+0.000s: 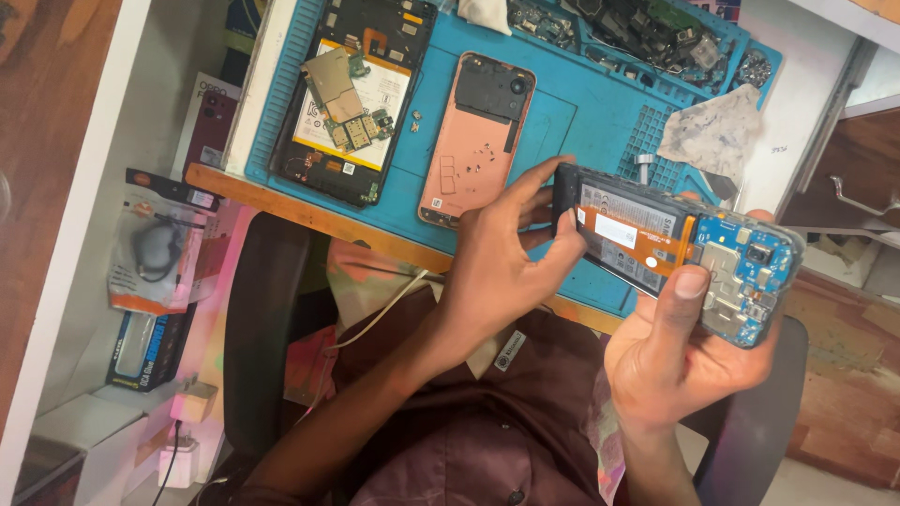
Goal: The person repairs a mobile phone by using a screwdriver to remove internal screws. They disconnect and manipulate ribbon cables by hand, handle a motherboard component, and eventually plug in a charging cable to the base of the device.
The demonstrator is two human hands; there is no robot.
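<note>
fingers (562, 223) of the left hand (497, 272) pinch at the end of the opened phone (670, 248), gripped by the right hand (675, 361) above the mat (581, 122) edge: disassembly step, apparently; next move needs steady, light prying.

There are two hands, a left hand (506, 272) and a right hand (680, 351). There are two open phones, one held (675, 248) and one lying on the mat (356, 94). There is one pink back cover (475, 141), one blue mat (581, 112) and one crumpled cloth (717, 131).
</note>
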